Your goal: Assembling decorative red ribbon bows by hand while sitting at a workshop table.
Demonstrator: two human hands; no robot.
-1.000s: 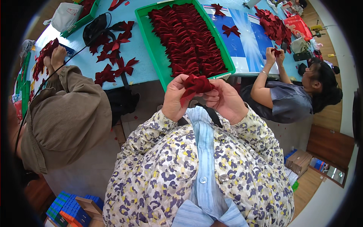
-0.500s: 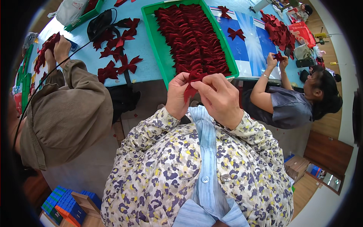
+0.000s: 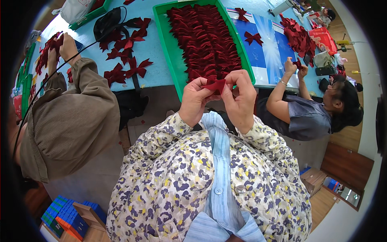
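Note:
Between my two hands, just off the near edge of the green tray [image 3: 174, 66], is a dark red velvet bow [image 3: 215, 85]. My left hand [image 3: 194, 101] pinches its left side between thumb and fingers. My right hand [image 3: 240, 99] grips the right side the same way, fingertips closed on the cloth. Part of the bow is hidden behind my fingers. Inside the tray, rows of red bows [image 3: 203, 40] stand packed tightly together. More loose bows [image 3: 138, 67] lie on the blue table to the left of the tray.
A black bag [image 3: 108, 25] with a cable lies among the loose bows. At right, a blue-and-white printed sheet [image 3: 264, 46] carries two bows, with a red heap [image 3: 296, 35] beyond. A person in brown [image 3: 72, 121] works at left, another in grey [image 3: 308, 117] at right, both handling bows.
My right hand has turned and moved slightly right. The bow is now stretched sideways between both hands, where a tail hung down before. The person at left has shifted their hands a little.

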